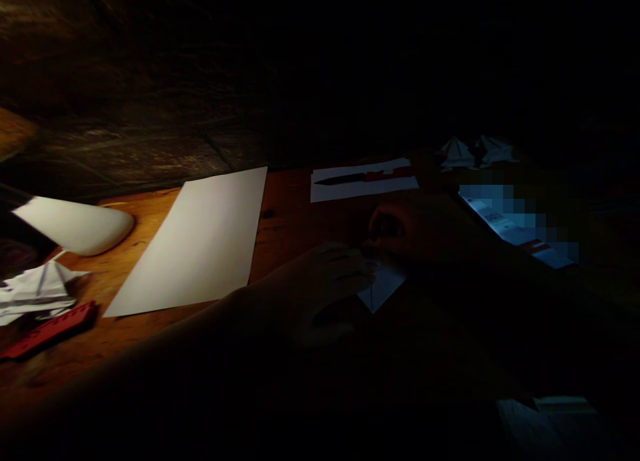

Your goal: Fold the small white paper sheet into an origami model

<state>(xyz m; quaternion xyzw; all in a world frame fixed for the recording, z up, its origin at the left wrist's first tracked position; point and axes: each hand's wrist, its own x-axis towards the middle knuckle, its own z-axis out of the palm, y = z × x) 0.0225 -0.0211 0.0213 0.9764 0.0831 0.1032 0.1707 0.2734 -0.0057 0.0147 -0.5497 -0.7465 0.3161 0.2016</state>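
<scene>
In dim light, a small piece of folded white paper (pixel 384 289) with a pointed lower corner lies between my hands. My left hand (pixel 325 284) reaches in from the lower left, and its fingertips press on the paper's left edge. My right hand (pixel 403 227) comes from the right, fingers curled in a pinch at the paper's top; the exact grip is lost in the dark. Just beyond the hands lies a knife (pixel 350 179) with a dark blade and red handle, on top of a stack of cut white paper (pixel 320 193).
A large white sheet (pixel 200 241) lies left on the wooden table (pixel 287 211). Further left are a white lamp head (pixel 80 224), folded paper (pixel 43 291) and a red notched object (pixel 53 329). Paper figures (pixel 457 154) and a lit phone screen (pixel 505 225) are at right.
</scene>
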